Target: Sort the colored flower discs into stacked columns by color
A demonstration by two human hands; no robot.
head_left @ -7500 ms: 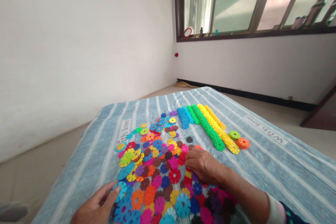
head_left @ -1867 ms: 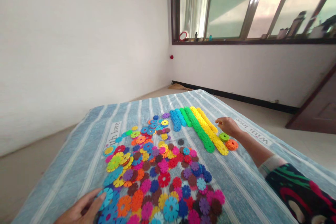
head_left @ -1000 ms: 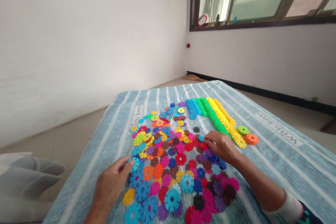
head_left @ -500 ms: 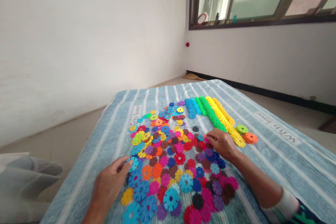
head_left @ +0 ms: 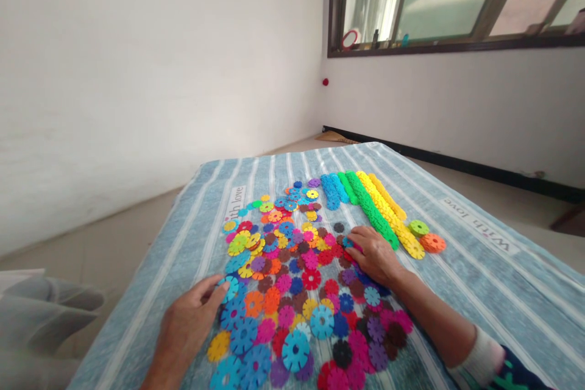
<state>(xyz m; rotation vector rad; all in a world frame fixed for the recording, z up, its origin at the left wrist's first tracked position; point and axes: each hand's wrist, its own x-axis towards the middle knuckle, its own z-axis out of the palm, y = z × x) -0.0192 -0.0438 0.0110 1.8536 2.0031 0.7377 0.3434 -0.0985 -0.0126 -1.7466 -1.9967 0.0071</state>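
1. Cloth-covered table (head_left: 493,298).
2. Loose discs (head_left: 312,279), spread mostly toward its near edge.
3. Disc rows (head_left: 371,210), toward its far edge.
4. Right hand (head_left: 373,256), fingertips among discs; I can't tell if gripping.
5. Left hand (head_left: 189,312), toward the left edge, pinching a light-blue disc (head_left: 231,289).

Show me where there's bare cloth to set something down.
Bare striped cloth lies between the orange discs and the printed label at right. Another free strip runs between the left hand and the cloth's left edge. Between that hand and the right hand it is crowded with overlapping loose discs; the coloured rods beyond lie side by side.
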